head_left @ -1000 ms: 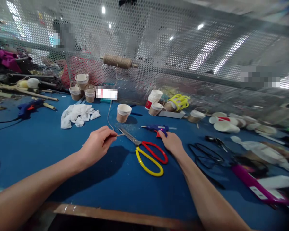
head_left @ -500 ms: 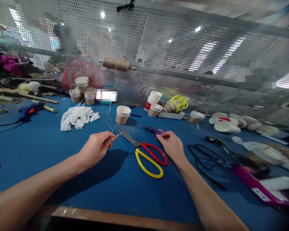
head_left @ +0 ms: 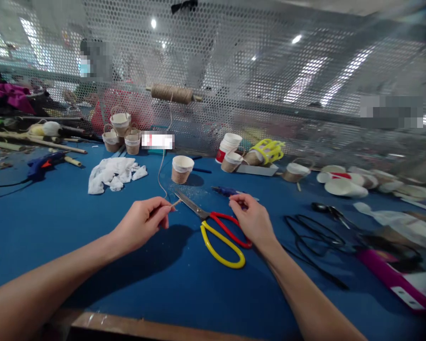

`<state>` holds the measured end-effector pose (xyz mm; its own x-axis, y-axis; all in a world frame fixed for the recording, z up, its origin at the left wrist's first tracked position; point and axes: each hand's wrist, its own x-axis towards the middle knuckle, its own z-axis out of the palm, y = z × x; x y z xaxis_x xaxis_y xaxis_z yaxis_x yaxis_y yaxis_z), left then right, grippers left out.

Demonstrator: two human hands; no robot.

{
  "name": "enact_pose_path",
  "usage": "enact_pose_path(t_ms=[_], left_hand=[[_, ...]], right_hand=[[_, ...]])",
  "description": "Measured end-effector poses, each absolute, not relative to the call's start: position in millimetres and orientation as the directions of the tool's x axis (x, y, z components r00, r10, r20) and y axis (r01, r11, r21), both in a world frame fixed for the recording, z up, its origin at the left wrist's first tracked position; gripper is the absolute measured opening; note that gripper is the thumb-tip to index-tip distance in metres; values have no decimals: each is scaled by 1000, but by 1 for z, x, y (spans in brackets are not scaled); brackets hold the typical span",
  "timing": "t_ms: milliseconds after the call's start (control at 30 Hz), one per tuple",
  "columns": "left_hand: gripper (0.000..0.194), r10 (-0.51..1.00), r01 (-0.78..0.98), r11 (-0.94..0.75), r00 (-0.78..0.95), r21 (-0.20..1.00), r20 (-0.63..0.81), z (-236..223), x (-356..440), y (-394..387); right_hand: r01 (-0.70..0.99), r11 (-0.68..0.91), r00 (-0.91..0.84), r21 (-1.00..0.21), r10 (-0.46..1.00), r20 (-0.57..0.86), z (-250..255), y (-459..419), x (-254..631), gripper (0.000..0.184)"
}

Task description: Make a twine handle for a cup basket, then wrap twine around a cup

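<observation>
The twine [head_left: 176,203] has a short end poking out past the fingertips of the left hand [head_left: 142,221], over the middle of the blue counter [head_left: 184,293]; a second ago that end lay nearly level, and now it slants up and away to the right. It's thin, tan and twisted, with what looks like a loose strand at the end. Its long axis points at the blade tips of the scissors [head_left: 203,216], though I can't tell whether they touch. Thumb and finger of the left hand pinch it. The right hand [head_left: 253,220] was on the blue glue gun [head_left: 228,192] and has since drawn back just this side of it, fingers curled beside the red scissor loop; whether it grips anything I can't tell. Beyond stands a small pot [head_left: 181,175], and a line of twine climbs to the spool [head_left: 171,94] at the mesh screen.
</observation>
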<state>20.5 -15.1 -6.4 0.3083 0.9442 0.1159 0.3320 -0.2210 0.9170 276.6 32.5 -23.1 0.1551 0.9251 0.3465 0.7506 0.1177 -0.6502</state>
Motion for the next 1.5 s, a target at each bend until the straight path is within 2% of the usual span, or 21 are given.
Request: enact_pose_path(t_ms=[167, 333, 500, 667, 967, 1233, 1500], left_hand=[[23, 941, 49, 45, 335, 998, -58, -6, 22, -12], [20, 929, -101, 155, 352, 983, -110, -7, 25, -11], [18, 913, -94, 217, 371, 972, -169, -10, 25, -13], [19, 903, -98, 249, 383, 963, -194, -12, 26, -12], [18, 891, -71, 257, 404, 964, -208, -15, 27, -14], [17, 892, -80, 254, 406, 964, -201, -13, 27, -15], [16, 895, -93, 265, 394, 960, -209, -12, 27, -14]], right_hand=[[682, 129, 143, -720, 942, 305, -22, 30, 275, 23], [588, 142, 122, -796, 957, 262, -20, 28, 272, 16], [411, 123, 127, -903, 974, 190, -19, 27, 272, 17], [165, 93, 95, -982, 989, 109, -19, 26, 271, 19], [-212, 102, -37, -972, 993, 113, -16, 25, 269, 10], [-251, 72, -87, -965, 992, 96, -16, 23, 267, 9], [-136, 66, -73, -989, 994, 76, -18, 22, 267, 11]])
